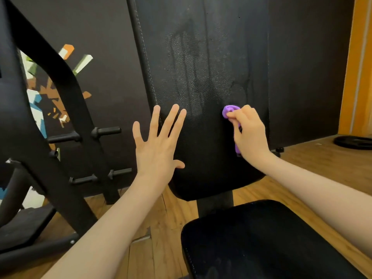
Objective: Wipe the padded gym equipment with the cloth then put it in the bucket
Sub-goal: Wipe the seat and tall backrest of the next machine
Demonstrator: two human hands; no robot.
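Black steel tubing of a weight rack [50, 109] fills the left of the frame, its short pegs [105, 130] jutting toward a dark wall painted with an orange, white and blue mural [40, 97]. Just right of the rack, the person's left hand [156, 143] is raised with fingers straight and spread, holding nothing; its fingertips overlap the stitched left edge of the upright back pad [201, 57], though whether the palm presses the pad cannot be told. Damp streaks and a dull sheen mark the middle of the pad's black textured vinyl above the two hands. Further right, the right hand [250, 131] pinches a bunched purple cloth [230, 110] between thumb and curled fingers and holds it against the lower right part of the back pad; a strip of the same cloth shows below the palm near the wrist. Beneath the back pad, a black seat pad [261, 238] with pale stitching along its edge occupies the lower centre and right, and both bare forearms reach in from the bottom corners. Wooden floor [322, 168] runs under the bench and off to the right, where a black weight plate [353, 141] lies flat near an orange wall panel [356, 67] at the far edge of the frame.
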